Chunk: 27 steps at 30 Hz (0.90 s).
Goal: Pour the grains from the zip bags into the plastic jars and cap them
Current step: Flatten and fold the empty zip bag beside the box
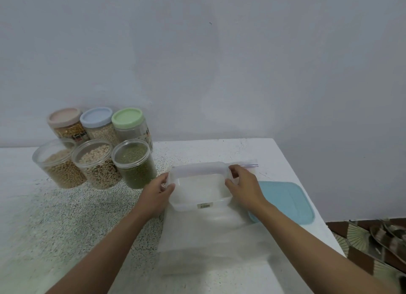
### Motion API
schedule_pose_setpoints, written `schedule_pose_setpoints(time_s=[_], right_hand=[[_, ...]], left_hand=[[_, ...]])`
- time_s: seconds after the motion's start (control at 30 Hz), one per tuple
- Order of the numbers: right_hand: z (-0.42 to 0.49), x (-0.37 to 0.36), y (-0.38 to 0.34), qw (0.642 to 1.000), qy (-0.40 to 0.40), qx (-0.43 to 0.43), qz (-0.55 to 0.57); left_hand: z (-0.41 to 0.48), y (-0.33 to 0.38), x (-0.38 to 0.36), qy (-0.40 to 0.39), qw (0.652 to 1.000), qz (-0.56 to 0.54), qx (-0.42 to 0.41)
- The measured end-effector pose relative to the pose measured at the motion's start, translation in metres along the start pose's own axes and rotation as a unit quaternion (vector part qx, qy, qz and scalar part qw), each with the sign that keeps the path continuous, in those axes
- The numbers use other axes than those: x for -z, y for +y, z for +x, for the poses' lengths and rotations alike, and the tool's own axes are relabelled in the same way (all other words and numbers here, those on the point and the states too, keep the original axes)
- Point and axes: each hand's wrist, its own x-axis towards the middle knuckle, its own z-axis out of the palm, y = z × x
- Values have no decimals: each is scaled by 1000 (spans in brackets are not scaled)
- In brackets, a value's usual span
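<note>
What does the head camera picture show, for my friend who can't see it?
Two hands, left hand and right hand, hold the sides of a clear rectangular tub on a speckled table. To the left stand six grain jars, three capped and three open; a blue lid lies to the right.

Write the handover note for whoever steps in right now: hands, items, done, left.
Left hand and right hand grip opposite sides of the clear rectangular container, open, white grains inside.
Its blue lid lies to the right; a zip bag behind.
Done: three capped jars at back.
Left: three filled jars in front have no lids; cap them and the container.
</note>
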Motion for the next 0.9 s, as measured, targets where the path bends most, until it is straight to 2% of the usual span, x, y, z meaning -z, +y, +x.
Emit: schedule_pose_setpoints(time_s=[0.13,0.27,0.53,0.63,0.77,0.9], right_hand=[[-3,-1,-13,999,31,18,36],[-6,-10,-35,995,3,12,101],[-19,-72,-88,983,-128,29,126],[-22,-97,-107,978,-166,24,123],[-24,-121,-123,978,-181,33,97],[-25,-131,-128,972,-197,9,126]], left_hand=[[-3,1,11,22,1000,-20,-1],[-15,-5,39,57,997,-47,18],[-49,-49,111,149,987,3,60],[-61,-65,131,151,986,21,74],[-63,-85,150,149,982,80,87],[-66,-95,155,173,970,154,72]])
